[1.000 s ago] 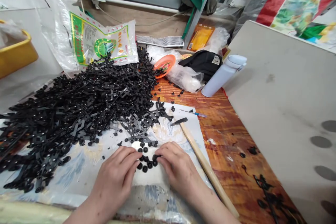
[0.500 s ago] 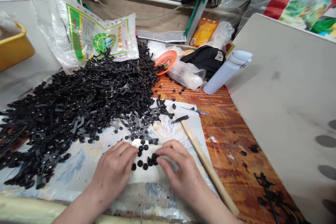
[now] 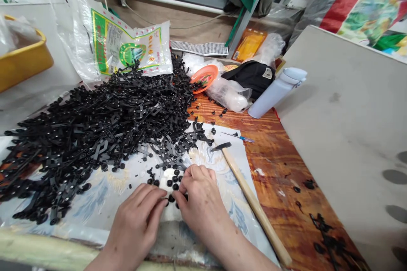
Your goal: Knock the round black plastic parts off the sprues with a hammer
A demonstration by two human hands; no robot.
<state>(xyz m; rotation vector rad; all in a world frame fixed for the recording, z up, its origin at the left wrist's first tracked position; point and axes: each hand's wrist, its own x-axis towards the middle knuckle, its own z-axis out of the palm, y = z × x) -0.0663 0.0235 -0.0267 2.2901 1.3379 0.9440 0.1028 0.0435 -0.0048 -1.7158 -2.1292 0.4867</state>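
Small black round plastic pieces (image 3: 176,186) lie loosely grouped on a pale patch of the covered table. My left hand (image 3: 140,214) is at their left side, thumb and fingers drawn together in a pinch, with one black round piece at the tips. From the right, my right hand (image 3: 202,197) reaches over the group. Its thumb and fingers are bent together among the pieces, and what they grip is hidden. Just behind both hands spreads a big heap of black hinged plastic parts (image 3: 124,110).
A hammer (image 3: 251,194) lies to the right of my hands, with a thin blue-handled tool (image 3: 244,139) beyond its head. Farther back are an orange plate (image 3: 210,74), a black bag (image 3: 251,76) and a pale bottle (image 3: 275,93). A grey panel (image 3: 343,101) stands on the right.
My right hand has moved left over the round pieces, closer to my left hand. Several pieces now lie farther left, behind my left fingers. The whole view has shifted slightly.
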